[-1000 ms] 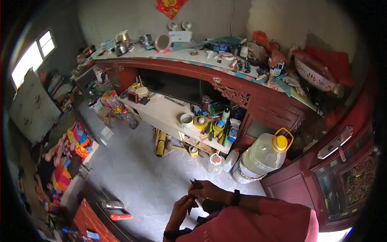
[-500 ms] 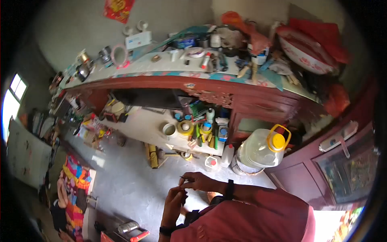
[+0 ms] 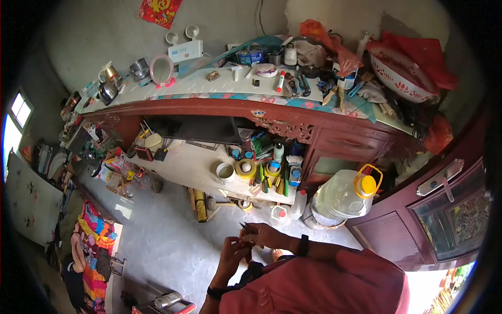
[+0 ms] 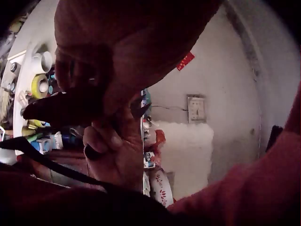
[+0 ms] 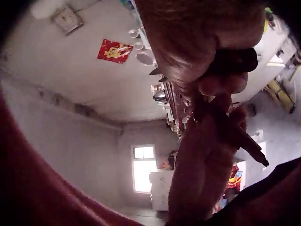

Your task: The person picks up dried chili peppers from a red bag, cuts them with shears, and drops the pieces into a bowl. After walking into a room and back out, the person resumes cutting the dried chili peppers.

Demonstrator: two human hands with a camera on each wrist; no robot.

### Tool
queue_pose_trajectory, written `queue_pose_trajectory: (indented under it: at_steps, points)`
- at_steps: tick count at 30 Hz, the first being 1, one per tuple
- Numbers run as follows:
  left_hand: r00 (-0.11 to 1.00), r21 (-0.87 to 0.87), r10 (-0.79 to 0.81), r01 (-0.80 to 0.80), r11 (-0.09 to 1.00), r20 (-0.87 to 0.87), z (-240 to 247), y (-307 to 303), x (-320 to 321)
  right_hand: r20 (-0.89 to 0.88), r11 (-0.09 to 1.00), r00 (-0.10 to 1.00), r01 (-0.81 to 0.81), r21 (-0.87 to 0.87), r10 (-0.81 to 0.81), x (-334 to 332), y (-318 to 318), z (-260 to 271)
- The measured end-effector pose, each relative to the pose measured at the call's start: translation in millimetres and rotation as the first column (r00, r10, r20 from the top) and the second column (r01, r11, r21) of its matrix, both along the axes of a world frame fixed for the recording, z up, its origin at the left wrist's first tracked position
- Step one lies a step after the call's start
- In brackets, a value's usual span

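Observation:
My right hand curls round a small dark tool with two pointed tips, apparently scissors. Both tips stick out past the hand in the right wrist view, and a black handle part shows between the fingers. My left hand is raised against the right one, fingertips meeting. In the right wrist view the left hand has one finger extended and others bent; nothing held shows in it. Shadow hides where the fingers touch.
A long cabinet with cluttered shelves stands ahead. At right are a large water jug and a red door. Colourful bedding lies at left, and a silver cylinder is on the lower left.
The head view has turned right, so the cabinet and bedding sit further left in the picture. Both hands stay together in front of the body, with slight finger shifts; the dark tool remains in the right hand.

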State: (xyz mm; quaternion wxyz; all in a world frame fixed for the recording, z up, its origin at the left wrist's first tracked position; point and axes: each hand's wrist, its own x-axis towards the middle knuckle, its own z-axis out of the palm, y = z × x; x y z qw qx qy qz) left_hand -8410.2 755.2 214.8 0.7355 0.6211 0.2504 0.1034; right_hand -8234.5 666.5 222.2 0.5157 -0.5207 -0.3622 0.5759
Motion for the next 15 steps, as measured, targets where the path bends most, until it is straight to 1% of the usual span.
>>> queue_pose_trajectory:
  at_steps: [2,3,4,5,6,7,8,9,10,11,12,13,15]
  points:
    - [0.999,-0.004,0.001,-0.001,1.000,-0.036,-1.4,16.3,-8.3,-0.033,0.999,0.999,-0.011,-0.033,0.010,-5.9,13.0,1.1]
    - [0.999,-0.009,0.031,-0.032,0.999,-0.042,2.0,21.7,-9.1,0.005,0.999,0.999,0.045,-0.012,-0.045,-9.4,16.4,4.2]
    - [0.998,-0.082,0.056,-0.053,0.995,0.033,1.4,27.4,-19.7,0.036,0.998,0.998,0.060,0.017,-0.060,-17.3,24.9,5.0]
    - [0.996,-0.058,0.037,-0.032,0.998,0.078,2.4,34.2,-30.1,0.061,0.998,0.997,0.036,0.056,-0.039,-27.6,39.7,5.2]
    - [1.000,-0.187,0.027,-0.030,0.982,-0.016,27.4,39.4,-44.3,0.099,0.998,0.994,0.040,0.046,-0.044,-35.4,50.3,8.0]
    - [0.997,-0.243,0.059,-0.048,0.969,0.040,21.8,42.8,-56.1,0.135,0.999,0.990,0.022,0.044,-0.028,-42.5,62.9,13.2]
    - [0.967,-0.308,0.168,-0.104,0.946,0.190,11.2,45.0,-67.6,0.141,1.000,0.990,0.012,0.010,-0.014,-55.4,78.0,19.1]
    - [0.965,-0.252,0.177,-0.126,0.959,0.191,4.3,51.0,-79.1,0.154,1.000,0.988,0.004,-0.026,0.000,-68.2,91.1,24.3]
    - [0.967,-0.165,0.189,-0.161,0.973,0.169,-4.2,57.9,-92.6,0.142,0.998,0.988,-0.058,0.017,0.055,-85.1,106.4,28.3]
    - [0.940,-0.107,0.250,-0.231,0.967,0.231,-10.0,64.0,-105.4,0.129,0.993,0.987,-0.105,0.053,0.097,-101.8,120.0,28.8]
    - [0.938,-0.093,0.293,-0.281,0.955,0.184,-0.1,68.6,-121.9,0.155,0.981,0.973,-0.181,0.073,0.168,-115.9,132.2,25.6]
    - [0.935,-0.166,0.293,-0.261,0.951,0.203,-13.7,73.8,-137.5,0.182,0.967,0.959,-0.237,0.095,0.217,-129.5,144.0,24.0]
    - [0.890,-0.285,0.338,-0.252,0.925,0.308,18.8,71.5,-168.3,0.218,0.940,0.929,-0.325,0.099,0.299,-159.5,162.2,28.2]
